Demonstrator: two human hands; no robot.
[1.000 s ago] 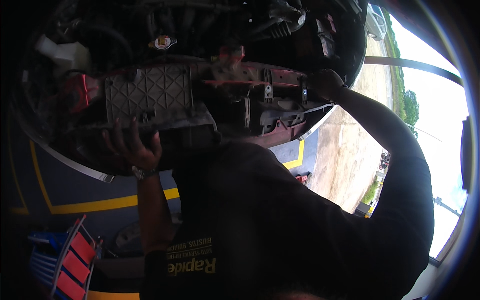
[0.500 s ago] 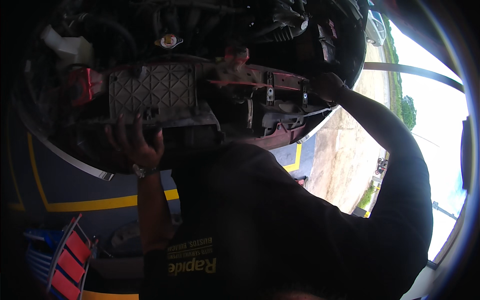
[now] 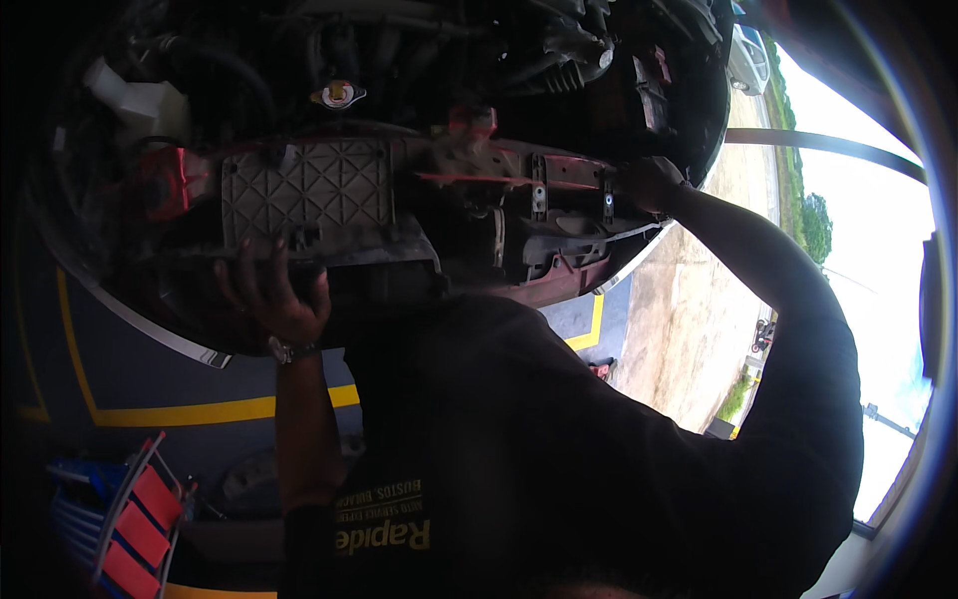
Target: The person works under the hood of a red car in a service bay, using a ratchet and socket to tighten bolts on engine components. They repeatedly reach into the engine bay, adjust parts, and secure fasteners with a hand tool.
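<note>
My left hand (image 3: 274,299) rests at the front of a car's open engine bay, with its fingers apart and the tips against the lower edge of a dark plastic panel with a diamond-ribbed face (image 3: 307,190). A bracelet or watch (image 3: 290,350) circles that wrist. Over at the right end of the red metal crossbar (image 3: 509,166), my right hand (image 3: 651,186) is curled closed. Shadow hides its fingertips and whatever they grip. Between the hands lies the front bumper (image 3: 564,280), its top partly open to view.
Behind the crossbar are a radiator cap (image 3: 339,95) and a whitish plastic reservoir (image 3: 145,105). A red-stepped folding ladder (image 3: 140,529) stands at lower left on the dark floor with yellow lines (image 3: 190,410). A light car (image 3: 748,60) is outside at upper right.
The engine bay sits slightly lower in view. Both hands stay at about the same places on the car, the left still with fingers apart, the right still curled.
</note>
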